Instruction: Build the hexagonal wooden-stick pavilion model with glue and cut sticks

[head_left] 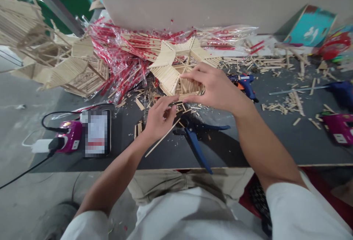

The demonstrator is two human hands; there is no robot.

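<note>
Star-like ribbed stick model (pixel 168 71), apparently wooden, right hand (pixel 212 87) touching it

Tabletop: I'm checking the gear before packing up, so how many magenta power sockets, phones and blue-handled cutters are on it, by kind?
Magenta power sockets: 2
Phone: 1
Blue-handled cutters: 1
Total: 4

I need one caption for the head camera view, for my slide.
Two bare hands at a star-shaped stick model, blue-handled cutters lying nearby.
</note>
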